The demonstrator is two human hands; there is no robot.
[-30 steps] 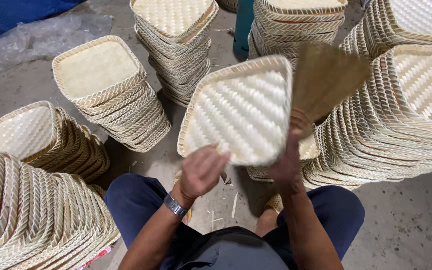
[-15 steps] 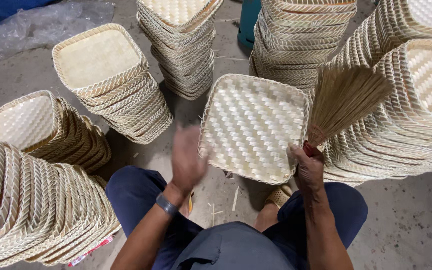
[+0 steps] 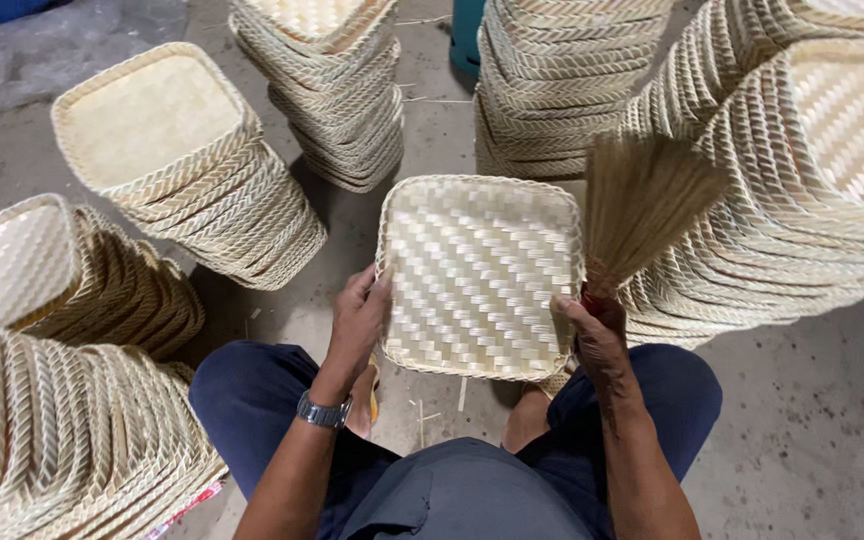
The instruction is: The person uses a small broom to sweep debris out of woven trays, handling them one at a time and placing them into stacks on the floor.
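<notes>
A square woven bamboo tray (image 3: 477,275) lies roughly flat between my knees, its inside facing up. My left hand (image 3: 360,325) grips its left rim, with a metal watch on that wrist. My right hand (image 3: 597,335) holds the tray's right rim and also a small straw hand brush (image 3: 642,205) by its red-bound handle. The bristles fan upward and stand above the tray's right corner. I sit in dark blue trousers, looking down.
Leaning stacks of the same woven trays ring me: near left (image 3: 42,440), mid left (image 3: 22,260), upper left (image 3: 177,165), top centre (image 3: 332,80), top right (image 3: 562,90) and far right (image 3: 812,170). Bare concrete floor (image 3: 812,440) shows at lower right, with clear plastic sheet (image 3: 52,50) upper left.
The tray was tilted up and to the left; it has come down flat in front of me. My left hand let go briefly, then took the left rim again. The brush stayed in my right hand.
</notes>
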